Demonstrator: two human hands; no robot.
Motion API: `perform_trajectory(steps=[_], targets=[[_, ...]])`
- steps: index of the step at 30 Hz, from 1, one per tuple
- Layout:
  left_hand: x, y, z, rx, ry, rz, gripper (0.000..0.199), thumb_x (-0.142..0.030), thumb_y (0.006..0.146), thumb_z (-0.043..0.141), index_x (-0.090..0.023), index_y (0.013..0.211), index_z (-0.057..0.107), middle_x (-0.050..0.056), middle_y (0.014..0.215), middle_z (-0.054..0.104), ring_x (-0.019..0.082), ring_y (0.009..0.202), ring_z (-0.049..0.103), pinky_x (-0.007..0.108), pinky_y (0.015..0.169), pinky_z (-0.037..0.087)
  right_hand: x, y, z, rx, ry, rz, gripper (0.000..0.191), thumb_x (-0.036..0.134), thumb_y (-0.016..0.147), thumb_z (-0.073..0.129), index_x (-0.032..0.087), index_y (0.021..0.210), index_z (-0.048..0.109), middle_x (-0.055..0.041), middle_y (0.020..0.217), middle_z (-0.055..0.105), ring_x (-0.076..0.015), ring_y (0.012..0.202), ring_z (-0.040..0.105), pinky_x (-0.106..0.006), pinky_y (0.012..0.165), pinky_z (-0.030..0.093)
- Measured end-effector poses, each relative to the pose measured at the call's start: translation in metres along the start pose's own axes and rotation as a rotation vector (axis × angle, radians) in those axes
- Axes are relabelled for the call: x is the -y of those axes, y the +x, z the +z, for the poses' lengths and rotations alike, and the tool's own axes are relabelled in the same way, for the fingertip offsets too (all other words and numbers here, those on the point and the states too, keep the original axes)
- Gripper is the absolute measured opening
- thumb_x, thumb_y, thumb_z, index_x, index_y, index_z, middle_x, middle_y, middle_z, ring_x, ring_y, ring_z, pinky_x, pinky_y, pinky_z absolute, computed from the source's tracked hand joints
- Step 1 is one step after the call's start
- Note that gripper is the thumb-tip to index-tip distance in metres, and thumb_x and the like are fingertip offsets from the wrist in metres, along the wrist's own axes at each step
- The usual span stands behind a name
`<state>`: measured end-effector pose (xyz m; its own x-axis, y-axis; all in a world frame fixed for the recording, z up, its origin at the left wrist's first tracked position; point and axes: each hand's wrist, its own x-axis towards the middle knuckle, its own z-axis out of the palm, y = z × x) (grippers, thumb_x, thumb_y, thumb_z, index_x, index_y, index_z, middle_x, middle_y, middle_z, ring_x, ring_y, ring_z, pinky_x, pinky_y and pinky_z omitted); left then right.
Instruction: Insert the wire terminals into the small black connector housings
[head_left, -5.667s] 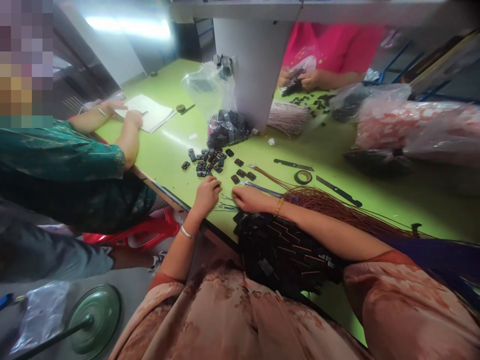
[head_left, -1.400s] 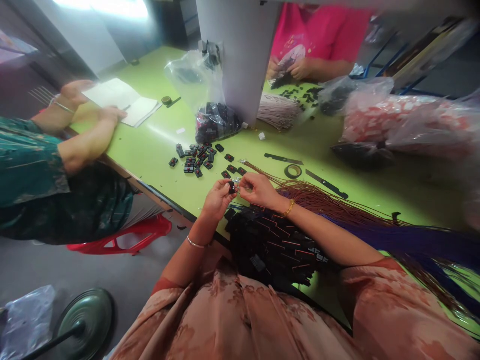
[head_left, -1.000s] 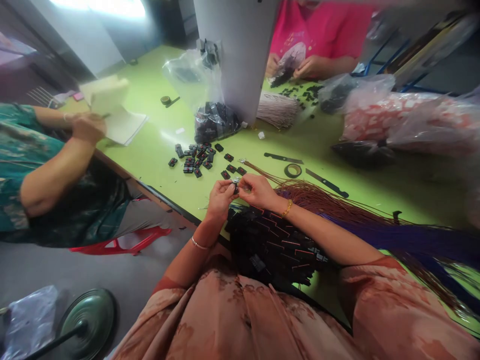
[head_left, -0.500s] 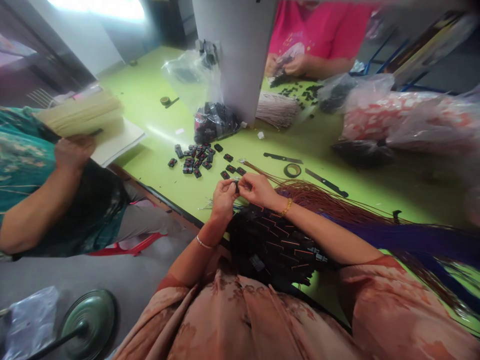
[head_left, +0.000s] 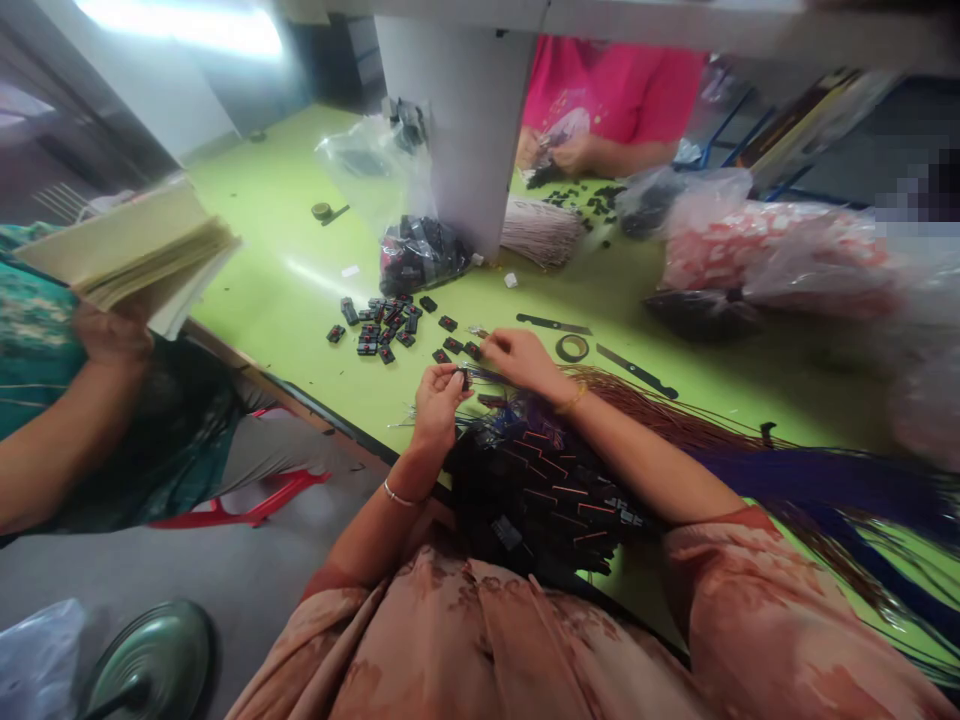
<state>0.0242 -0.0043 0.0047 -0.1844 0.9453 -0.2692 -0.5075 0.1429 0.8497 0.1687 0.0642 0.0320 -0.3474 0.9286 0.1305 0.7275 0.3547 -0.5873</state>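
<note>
My left hand [head_left: 439,400] pinches a small black connector housing [head_left: 465,379] between thumb and fingers, with thin dark wires running from it to the right. Just above and right of it, my right hand [head_left: 523,362] is closed, its fingertips at the metal-tipped ends of the brown wires [head_left: 611,385]. How many wires those fingers grip is hidden. Several loose black housings with red parts [head_left: 390,325] lie left of and beyond my hands. Under my forearms is a dark heap of wired black connectors [head_left: 540,485].
Two dark-handled blades [head_left: 637,371] and a tape roll [head_left: 572,347] lie beyond my right hand. A bag of black parts [head_left: 420,255] leans by the white pillar [head_left: 457,130]. Purple wires [head_left: 825,480] stretch right. Co-workers sit left and across; the left one holds a book [head_left: 127,240].
My right hand has left the housing in my left hand and moved right and up to the brown wire ends. The left co-worker's book has tilted, and the whole view has shifted slightly.
</note>
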Motion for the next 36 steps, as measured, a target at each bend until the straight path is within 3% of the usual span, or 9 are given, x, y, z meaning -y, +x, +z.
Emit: perform_trajectory(steps=[2,4,10,12,16,18,27,32,36], targets=[[-0.002,-0.001,0.001,0.028,0.001,-0.02,0.031,-0.026,0.068,0.075,-0.017,0.089,0.054,0.0,0.079,0.061,0.01,0.073,0.061,0.025,0.07,0.05,-0.016,0.015,-0.005,-0.038,-0.141,0.135,0.02,0.027,0.084,0.05,0.015,0.087,0.066,-0.0074,0.084,0.068,-0.0153,0.071,0.053,-0.026,0.065,0.035],[-0.002,-0.002,0.003,0.05,0.004,-0.039,0.031,-0.026,0.068,0.075,-0.017,0.091,0.055,0.001,0.082,0.063,0.01,0.074,0.06,0.025,0.071,0.05,-0.029,0.026,-0.005,0.012,-0.229,0.219,0.019,0.026,0.082,0.053,0.015,0.089,0.066,-0.0097,0.091,0.068,-0.0173,0.075,0.055,-0.026,0.067,0.035],[-0.007,-0.009,0.006,0.213,0.1,-0.016,0.033,-0.027,0.074,0.069,-0.019,0.105,0.064,0.004,0.091,0.066,0.011,0.076,0.06,0.025,0.07,0.05,-0.041,0.03,0.002,0.05,-0.323,0.222,0.022,0.025,0.087,0.045,0.014,0.091,0.064,-0.0139,0.093,0.069,-0.0212,0.077,0.057,-0.029,0.066,0.035],[-0.012,-0.017,0.01,0.362,0.271,0.1,0.028,-0.026,0.078,0.064,-0.02,0.105,0.067,0.006,0.091,0.068,0.014,0.078,0.061,0.028,0.073,0.05,-0.039,0.028,0.001,0.043,-0.361,0.192,0.022,0.023,0.089,0.043,0.013,0.096,0.062,-0.0154,0.094,0.068,-0.0223,0.077,0.057,-0.03,0.065,0.035],[-0.019,-0.038,0.024,0.765,0.699,0.471,0.022,-0.022,0.082,0.057,-0.023,0.098,0.072,0.007,0.093,0.07,0.019,0.086,0.062,0.033,0.084,0.048,-0.034,0.026,-0.004,0.076,-0.41,0.1,0.023,0.021,0.09,0.042,0.013,0.098,0.062,-0.0162,0.096,0.067,-0.0242,0.081,0.058,-0.032,0.067,0.035],[-0.019,-0.044,0.028,0.849,0.828,0.571,0.025,-0.02,0.084,0.053,-0.023,0.1,0.071,0.008,0.092,0.07,0.02,0.084,0.062,0.033,0.082,0.048,-0.032,0.027,-0.007,0.095,-0.432,0.092,0.022,0.019,0.089,0.043,0.013,0.097,0.062,-0.017,0.098,0.066,-0.0248,0.084,0.058,-0.032,0.069,0.035],[-0.011,-0.048,0.024,0.73,0.871,0.547,0.028,-0.019,0.084,0.052,-0.021,0.106,0.068,0.01,0.098,0.07,0.023,0.09,0.062,0.037,0.086,0.046,-0.028,0.028,-0.021,0.097,-0.534,0.186,0.022,0.015,0.084,0.051,0.009,0.103,0.058,-0.0213,0.09,0.066,-0.0264,0.076,0.062,-0.032,0.066,0.035],[-0.01,-0.051,0.031,0.766,0.938,0.612,0.027,-0.017,0.084,0.05,-0.021,0.103,0.069,0.009,0.092,0.07,0.022,0.085,0.061,0.036,0.082,0.047,-0.01,0.039,-0.015,0.047,-0.239,0.068,0.014,0.019,0.085,0.049,0.013,0.086,0.061,-0.0133,0.084,0.068,-0.0191,0.072,0.057,-0.029,0.066,0.035],[-0.011,-0.055,0.033,0.756,0.903,0.568,0.025,-0.018,0.083,0.051,-0.02,0.099,0.07,0.01,0.092,0.069,0.023,0.085,0.06,0.037,0.083,0.046,0.018,0.039,-0.001,-0.065,0.086,-0.038,0.012,0.017,0.08,0.048,0.016,0.076,0.059,-0.0038,0.076,0.065,-0.0135,0.067,0.052,-0.025,0.064,0.036]])
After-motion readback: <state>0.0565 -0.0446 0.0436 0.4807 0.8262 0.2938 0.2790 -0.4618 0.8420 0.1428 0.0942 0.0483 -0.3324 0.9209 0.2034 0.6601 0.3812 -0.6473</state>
